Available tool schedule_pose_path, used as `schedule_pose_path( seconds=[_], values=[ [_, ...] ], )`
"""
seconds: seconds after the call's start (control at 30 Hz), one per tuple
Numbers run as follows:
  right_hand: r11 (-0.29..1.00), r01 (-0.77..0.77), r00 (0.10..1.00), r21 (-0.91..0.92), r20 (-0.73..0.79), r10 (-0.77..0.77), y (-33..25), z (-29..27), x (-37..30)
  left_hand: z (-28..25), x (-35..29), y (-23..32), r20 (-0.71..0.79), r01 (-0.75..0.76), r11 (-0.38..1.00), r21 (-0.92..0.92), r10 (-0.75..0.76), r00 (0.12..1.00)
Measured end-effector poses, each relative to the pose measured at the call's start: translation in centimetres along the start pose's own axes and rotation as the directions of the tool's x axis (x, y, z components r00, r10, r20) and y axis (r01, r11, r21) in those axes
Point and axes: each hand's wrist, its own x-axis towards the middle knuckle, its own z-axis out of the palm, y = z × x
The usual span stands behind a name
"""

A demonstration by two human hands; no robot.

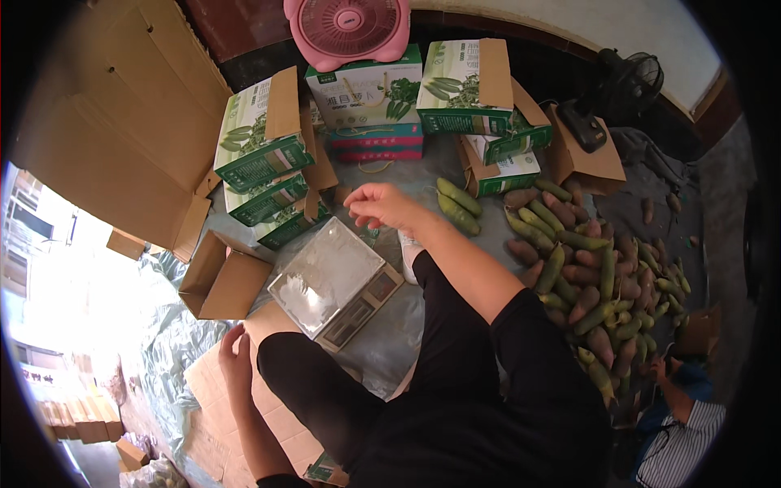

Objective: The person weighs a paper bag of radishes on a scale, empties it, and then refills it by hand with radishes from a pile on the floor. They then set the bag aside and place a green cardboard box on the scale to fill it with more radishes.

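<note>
Head view: I see the right hand (376, 205) out past the far edge of the flat-topped weighing scale (325, 272), its fingers loosely curled, and I make out nothing in its grasp. The left hand (236, 358) hangs low, fingers a little apart and seemingly empty, near the small open cardboard box (228, 291); I cannot tell whether it touches it. That box sits just left of the scale. Beyond both, I have a stack of green-and-white printed cartons (259, 134), and a pink fan (348, 24) stands on another carton. To the right lies a heap of green and reddish-brown roots (608, 272), with another person (687, 435) at its near end.
</note>
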Motion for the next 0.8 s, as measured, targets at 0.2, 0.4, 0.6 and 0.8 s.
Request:
schedule_pose_path(
  seconds=[0.2, 0.4, 0.6, 0.8],
  values=[
    [0.992, 0.081, 0.958, -0.093, -0.268, -0.103, -2.6, -9.3, 0.8, 3.9, 2.6, 3.3, 0.164, -0.32, 0.837, 0.444, 0.276, 0.947],
    [0.97, 0.183, 0.55, -0.161, -0.801, -0.237, -2.6, -22.4, 0.7, 4.6, 3.1, 3.1, 0.182, -0.215, 0.884, 0.415, 0.151, 0.972],
    [0.955, 0.085, 0.311, -0.284, -0.903, -0.296, 0.6, -36.8, 1.8, 5.1, 4.0, 3.2, 0.208, -0.155, 0.913, 0.378, 0.079, 0.975],
    [0.987, -0.004, 0.388, -0.162, -0.91, -0.148, 1.8, -38.9, 4.2, 4.7, 4.0, 2.8, 0.175, -0.081, 0.927, 0.365, 0.017, 0.984]
  ],
)
